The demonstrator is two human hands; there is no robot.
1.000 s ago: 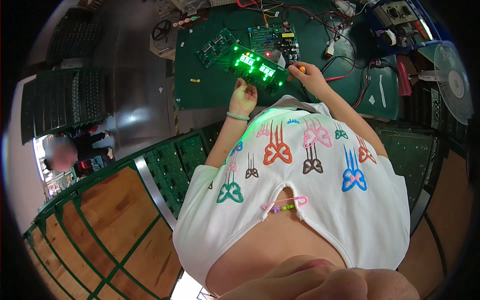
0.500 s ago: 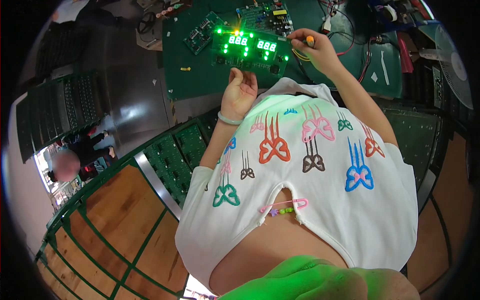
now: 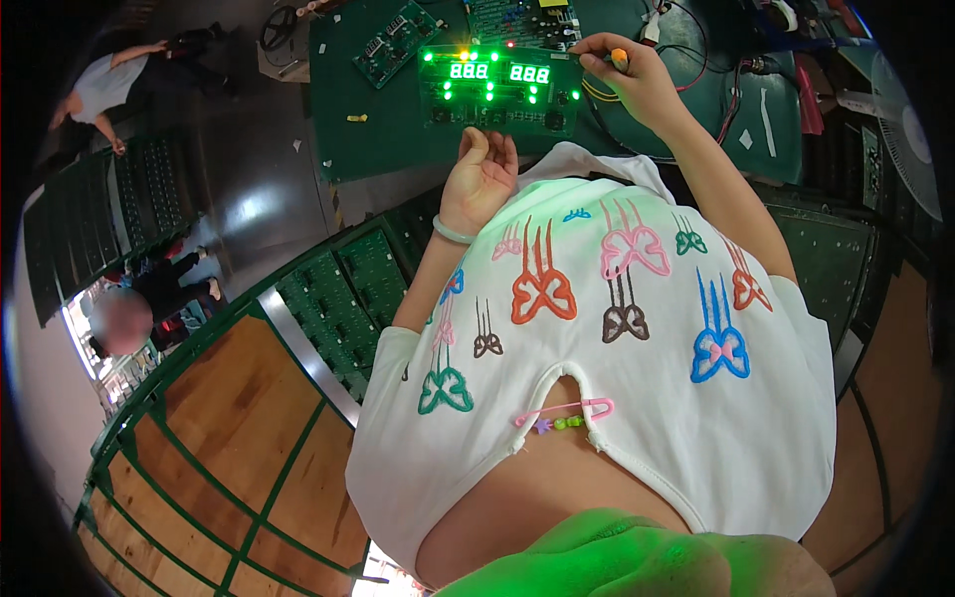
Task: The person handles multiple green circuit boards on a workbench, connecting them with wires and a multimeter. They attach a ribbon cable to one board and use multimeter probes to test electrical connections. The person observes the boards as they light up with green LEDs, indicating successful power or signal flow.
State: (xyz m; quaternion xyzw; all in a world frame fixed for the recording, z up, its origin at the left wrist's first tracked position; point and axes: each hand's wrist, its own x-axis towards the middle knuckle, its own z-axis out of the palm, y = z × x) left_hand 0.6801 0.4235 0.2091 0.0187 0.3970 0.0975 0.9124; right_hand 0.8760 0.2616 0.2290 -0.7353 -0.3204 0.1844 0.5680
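Note:
A lit circuit board (image 3: 497, 117) with two green-white digit displays and several green lights is held up over the green work surface. My left hand (image 3: 479, 181) grips its lower edge, thumb against the front and fingers curled behind. By the board's upper right corner, my right hand (image 3: 637, 85) is closed around a slim tool (image 3: 620, 60) with an orange end; its exact kind is unclear. The fingertips of that hand sit close to the board's edge, and whether they touch it is hard to tell. Behind stands a larger green board (image 3: 527, 22) packed with components.
An unlit display board (image 3: 398, 45) lies at the back left of the green mat (image 3: 373, 139). Cables (image 3: 686, 75) run along the right, near a fan (image 3: 900, 134). Racked circuit boards (image 3: 333, 308) stand at my left. Two people (image 3: 104, 85) are farther off to the left.
The lit board has turned from a slant to nearly level, and a red light now shows at its top edge. A person in a white top has come further into view at the left.

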